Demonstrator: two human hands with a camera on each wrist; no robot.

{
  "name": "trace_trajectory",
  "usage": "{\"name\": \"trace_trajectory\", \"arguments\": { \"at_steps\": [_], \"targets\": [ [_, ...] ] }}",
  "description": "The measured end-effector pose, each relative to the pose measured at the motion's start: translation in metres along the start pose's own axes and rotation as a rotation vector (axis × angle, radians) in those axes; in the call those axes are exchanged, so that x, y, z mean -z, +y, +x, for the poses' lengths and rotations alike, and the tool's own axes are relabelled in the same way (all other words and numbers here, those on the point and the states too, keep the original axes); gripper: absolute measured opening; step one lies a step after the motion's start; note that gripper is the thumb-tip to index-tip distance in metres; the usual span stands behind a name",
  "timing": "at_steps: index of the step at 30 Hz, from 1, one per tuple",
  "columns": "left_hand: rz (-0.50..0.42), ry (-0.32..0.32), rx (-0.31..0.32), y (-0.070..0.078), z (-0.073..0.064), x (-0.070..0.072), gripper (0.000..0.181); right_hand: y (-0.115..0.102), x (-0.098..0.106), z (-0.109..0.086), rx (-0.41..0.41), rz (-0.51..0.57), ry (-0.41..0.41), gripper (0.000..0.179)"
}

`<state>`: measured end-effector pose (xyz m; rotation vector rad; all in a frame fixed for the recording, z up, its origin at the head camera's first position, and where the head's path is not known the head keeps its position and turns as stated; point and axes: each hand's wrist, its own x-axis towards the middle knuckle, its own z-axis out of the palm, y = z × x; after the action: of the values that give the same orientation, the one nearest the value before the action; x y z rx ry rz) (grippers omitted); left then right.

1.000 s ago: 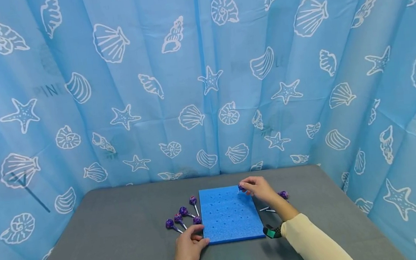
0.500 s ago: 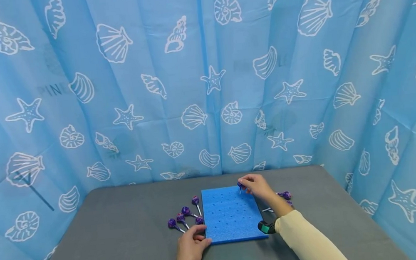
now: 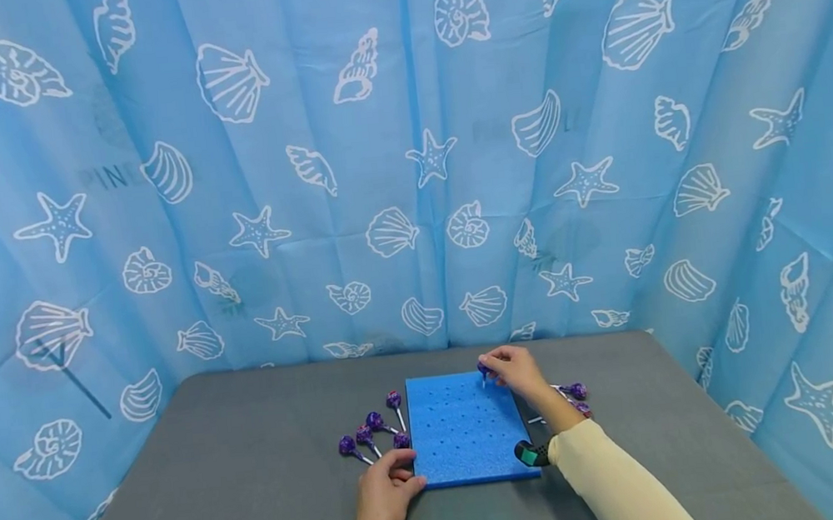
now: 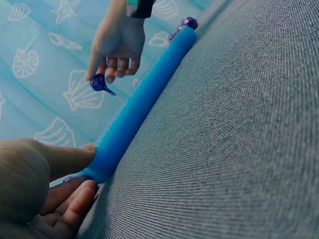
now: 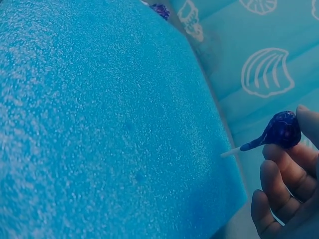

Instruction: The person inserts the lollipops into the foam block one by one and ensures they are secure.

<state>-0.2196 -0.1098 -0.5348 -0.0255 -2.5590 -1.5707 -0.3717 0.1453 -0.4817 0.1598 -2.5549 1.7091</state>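
Currently my left hand (image 3: 382, 498) grips the board (image 3: 474, 462) by its near-left corner. Near its far-right one, my right hand (image 3: 517, 372) pinches a lollipop (image 5: 282, 130). The curtain (image 3: 393, 170) reads "PINE".

The blue board (image 3: 470, 426) has room above its middle; the right forearm (image 3: 561, 412) bars its right side.

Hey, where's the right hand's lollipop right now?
In the head view, the right hand pinches the lollipop over the far right corner of the blue board; in the right wrist view, it's at the right.

Shell-print curtains (image 3: 329, 134) make this table (image 3: 271, 475) a screened workspace.
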Motion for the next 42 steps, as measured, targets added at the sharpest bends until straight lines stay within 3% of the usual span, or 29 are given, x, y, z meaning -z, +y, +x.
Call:
{"name": "trace_trajectory", "arguments": {
  "at_steps": [10,25,32,42],
  "targets": [
    [-0.003,-0.014,0.009,0.002,0.000,-0.001,0.032,0.001,0.012,-0.003,-0.032,-0.012,0.020,0.030],
    [-0.023,-0.020,0.009,0.002,0.000,0.000,0.032,0.009,0.042,-0.002,0.057,-0.082,0.063,0.032],
    [-0.012,-0.009,0.006,0.002,0.000,0.000,0.033,0.014,0.056,-0.009,0.089,-0.108,0.074,0.028],
    [-0.026,-0.007,-0.023,0.002,-0.001,0.001,0.033,0.028,0.078,-0.023,0.062,-0.178,0.107,0.031]
  ]
}}
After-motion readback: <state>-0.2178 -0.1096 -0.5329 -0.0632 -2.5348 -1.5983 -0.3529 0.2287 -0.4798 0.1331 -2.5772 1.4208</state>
